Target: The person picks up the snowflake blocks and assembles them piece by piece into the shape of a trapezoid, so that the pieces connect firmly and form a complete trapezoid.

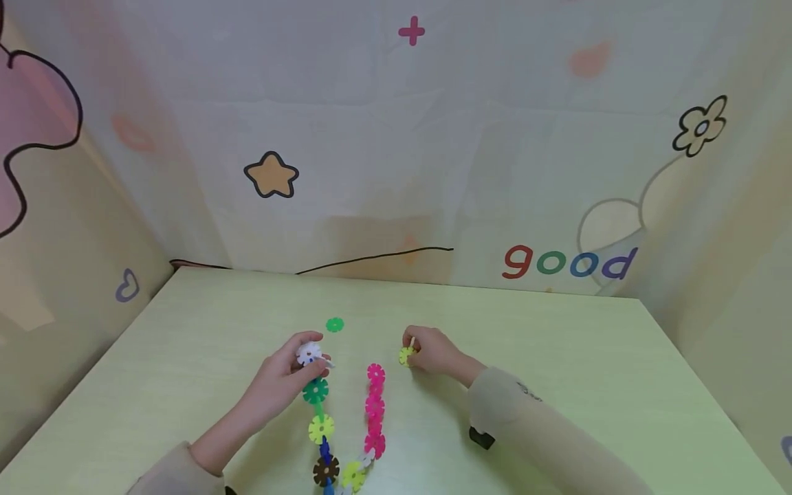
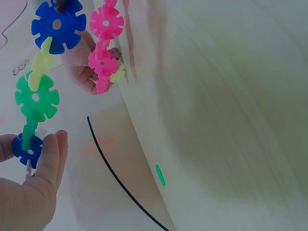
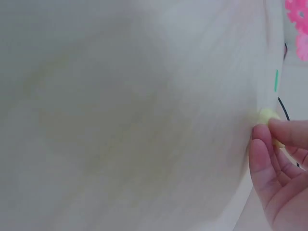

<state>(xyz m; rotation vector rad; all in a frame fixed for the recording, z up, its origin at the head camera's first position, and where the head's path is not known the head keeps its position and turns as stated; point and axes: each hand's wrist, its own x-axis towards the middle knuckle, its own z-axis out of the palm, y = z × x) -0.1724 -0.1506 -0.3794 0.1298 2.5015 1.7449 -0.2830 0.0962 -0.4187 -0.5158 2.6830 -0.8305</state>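
Observation:
My left hand [image 1: 275, 385] pinches a white notched plastic disc [image 1: 306, 353] at one end of a chain of interlocking discs. Below it hang a green disc [image 1: 315, 390], a yellow-green disc [image 1: 321, 429] and a brown disc [image 1: 326, 471]. In the left wrist view, the fingers are around a small blue disc [image 2: 30, 153] and a white piece under it. The chain bends near the front of the table, and its other arm is a row of pink discs [image 1: 375, 408]. My right hand [image 1: 436, 352] pinches a loose yellow disc [image 1: 405, 355], partly hidden by the fingers.
A single green disc [image 1: 335, 324] lies on the pale table [image 1: 557, 357] beyond both hands. Printed cloth [image 1: 371, 137] hangs behind the table and at its sides. The lowest part of the chain runs out of the head view.

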